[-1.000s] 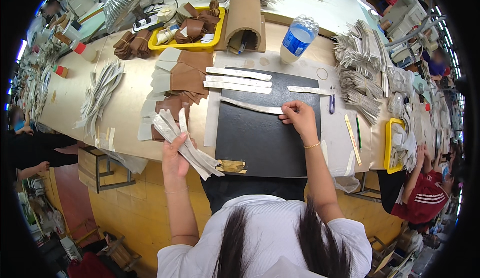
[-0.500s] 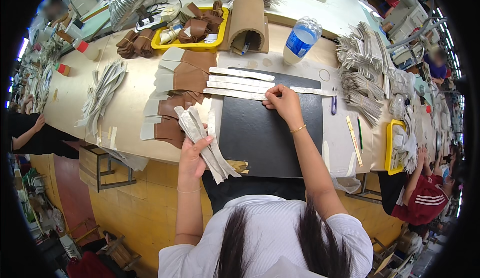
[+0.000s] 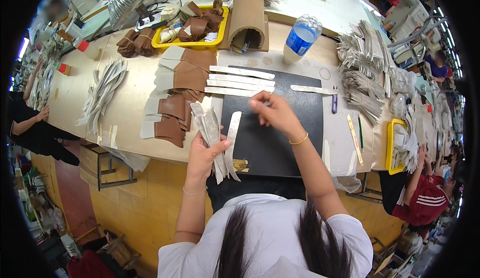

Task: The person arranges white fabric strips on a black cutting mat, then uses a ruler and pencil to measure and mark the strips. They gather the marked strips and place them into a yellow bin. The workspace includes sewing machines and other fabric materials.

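A bundle of whitish strips (image 3: pixel 207 123) is gripped in my left hand (image 3: pixel 204 157), over the near left edge of the black board (image 3: pixel 285 143). One strip (image 3: pixel 233 130) fans out from the bundle to the right, with its upper end free. Above the middle of the board is my right hand (image 3: pixel 277 113), fingers loosely curled and apart, with nothing seen in them. Just beyond it, several pale strips (image 3: pixel 241 82) lie side by side, reaching from brown leather pieces (image 3: pixel 192 70) onto the board. Another pale strip (image 3: pixel 311 89) lies apart at the right.
A purple-handled cutter (image 3: pixel 334 103), a wooden ruler (image 3: pixel 354 139) and a green pencil (image 3: pixel 360 133) lie right of the board. Beyond it stand a water bottle (image 3: pixel 302 39), a brown half-tube block (image 3: pixel 247 20) and a yellow tray (image 3: pixel 220 37). Strip bundles (image 3: pixel 367 53) are piled at right.
My right hand has let go of the nearest laid strip and drawn back toward me. My left hand has shifted right with its bundle, and one strip now stands apart from the others.
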Demonstrator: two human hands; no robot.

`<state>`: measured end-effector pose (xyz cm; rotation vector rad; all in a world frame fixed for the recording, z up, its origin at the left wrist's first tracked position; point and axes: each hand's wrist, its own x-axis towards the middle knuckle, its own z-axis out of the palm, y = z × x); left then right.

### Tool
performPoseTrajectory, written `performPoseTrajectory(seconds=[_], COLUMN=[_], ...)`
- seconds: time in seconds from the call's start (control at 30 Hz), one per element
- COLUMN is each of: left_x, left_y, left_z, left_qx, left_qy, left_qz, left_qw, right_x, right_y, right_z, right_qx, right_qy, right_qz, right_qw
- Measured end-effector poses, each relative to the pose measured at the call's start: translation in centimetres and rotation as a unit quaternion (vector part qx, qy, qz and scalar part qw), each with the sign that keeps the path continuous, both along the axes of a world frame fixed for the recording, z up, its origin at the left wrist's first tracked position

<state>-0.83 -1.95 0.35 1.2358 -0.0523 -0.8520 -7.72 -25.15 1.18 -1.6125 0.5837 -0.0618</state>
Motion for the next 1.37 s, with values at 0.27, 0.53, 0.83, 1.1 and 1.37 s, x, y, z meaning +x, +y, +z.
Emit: performPoseTrajectory(seconds=[0.27, 0.53, 0.83, 1.1, 1.37], left_x=[-0.4, -1.2, -0.1, -1.4, -1.3], left_y=[-0.3, -1.1, -0.8, -1.9, -2.4], left_z=[0.9, 1.1, -0.2, 0.3, 0.2], left_qx=[0.033, 0.019, -0.036, -0.048, -0.098], left_qy=[-0.042, -0.038, 0.090, 0.087, 0.130], left_qz=[-0.035, -0.062, -0.062, -0.066, -0.116], left_qw=[0.998, 0.997, 0.993, 0.993, 0.980], right_x=[-1.0, -3.9, -8.2, -5.7, -4.8], right_y=[2.3, 1.2, -10.3, -10.3, -6.4], right_z=[0.8, 2.3, 5.5, -4.0, -3.8], right_qx=[0.191, 0.171, -0.388, -0.546, -0.268], right_qy=[-0.089, -0.111, 0.022, 0.035, -0.104], right_qz=[0.059, 0.070, -0.037, -0.053, -0.101], right_qw=[0.976, 0.976, 0.921, 0.835, 0.953])
